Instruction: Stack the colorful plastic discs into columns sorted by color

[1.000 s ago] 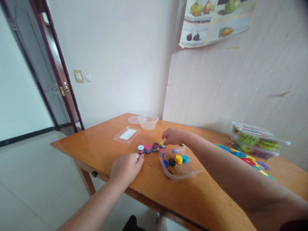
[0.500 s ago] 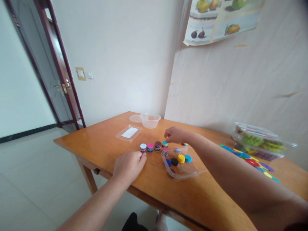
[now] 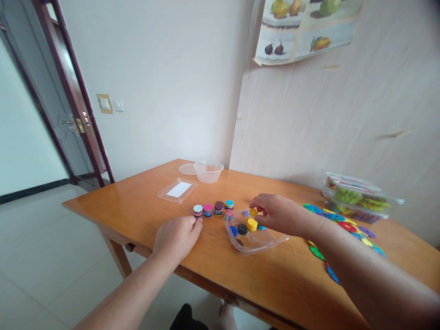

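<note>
My right hand (image 3: pixel 280 213) pinches a small yellow flower-shaped disc (image 3: pixel 253 212) above the far right part of a clear plastic tray (image 3: pixel 256 248). In the tray lie a yellow stack (image 3: pixel 252 224), a black stack (image 3: pixel 242 229) and blue pieces (image 3: pixel 233 231). My left hand (image 3: pixel 177 236) rests closed on the table near its front edge. Its fingertips are at the base of a white-topped stack (image 3: pixel 197 209); what they hold is hidden. In a row beside it stand a pink-topped stack (image 3: pixel 207 209), a brown-topped stack (image 3: pixel 219 207) and a light-blue-topped stack (image 3: pixel 229 204).
A clear lid with a white label (image 3: pixel 179 189) lies behind the stacks, near a translucent bowl (image 3: pixel 209 172) and round lid (image 3: pixel 187 169). At right are large coloured discs (image 3: pixel 347 226), partly behind my right forearm, and stacked clear boxes (image 3: pixel 359 197). A wall backs the table (image 3: pixel 144 201).
My right hand has moved right and toward me, from the light-blue-topped stack to over the tray, with a yellow disc in its fingers. My left hand stays by the white-topped stack.
</note>
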`<state>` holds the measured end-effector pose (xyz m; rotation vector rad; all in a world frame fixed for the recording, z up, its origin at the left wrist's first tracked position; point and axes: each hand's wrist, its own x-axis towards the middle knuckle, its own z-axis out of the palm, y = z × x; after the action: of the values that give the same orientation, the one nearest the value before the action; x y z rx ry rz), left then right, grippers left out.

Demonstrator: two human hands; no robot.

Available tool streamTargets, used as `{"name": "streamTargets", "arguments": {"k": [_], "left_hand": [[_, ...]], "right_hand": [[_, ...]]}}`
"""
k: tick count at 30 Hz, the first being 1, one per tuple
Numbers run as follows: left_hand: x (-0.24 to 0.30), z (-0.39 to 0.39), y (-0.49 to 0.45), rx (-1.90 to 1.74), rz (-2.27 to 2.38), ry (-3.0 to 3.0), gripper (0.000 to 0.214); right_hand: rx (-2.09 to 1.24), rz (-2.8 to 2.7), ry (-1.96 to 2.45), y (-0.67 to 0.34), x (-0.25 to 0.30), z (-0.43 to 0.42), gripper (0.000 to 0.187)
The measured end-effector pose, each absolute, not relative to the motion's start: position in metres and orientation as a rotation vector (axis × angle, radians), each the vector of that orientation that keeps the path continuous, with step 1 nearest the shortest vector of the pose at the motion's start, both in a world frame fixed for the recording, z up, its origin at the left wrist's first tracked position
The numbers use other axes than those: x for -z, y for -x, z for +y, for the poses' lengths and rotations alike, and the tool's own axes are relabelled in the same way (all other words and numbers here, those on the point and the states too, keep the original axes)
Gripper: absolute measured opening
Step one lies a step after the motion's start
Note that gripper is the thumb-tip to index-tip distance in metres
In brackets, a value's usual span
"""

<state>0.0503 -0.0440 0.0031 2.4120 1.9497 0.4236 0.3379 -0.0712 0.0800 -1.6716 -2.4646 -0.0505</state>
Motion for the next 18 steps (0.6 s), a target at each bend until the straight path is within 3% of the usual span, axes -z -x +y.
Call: {"name": "streamTargets", "arguments": {"k": [12,18], "left_hand": [[-0.003,-0.043,-0.05,-0.437,1.956,-2.44,0.057],[-0.002,-0.044,-0.049,-0.454,1.946,-2.455,0.057]], "right_hand": [[0.107,-2.482,1.81,-0.332,-0.06,-0.08,0.038],[0.148,-2.456,1.867,-0.33,-0.062,-0.083,0.032]]}}
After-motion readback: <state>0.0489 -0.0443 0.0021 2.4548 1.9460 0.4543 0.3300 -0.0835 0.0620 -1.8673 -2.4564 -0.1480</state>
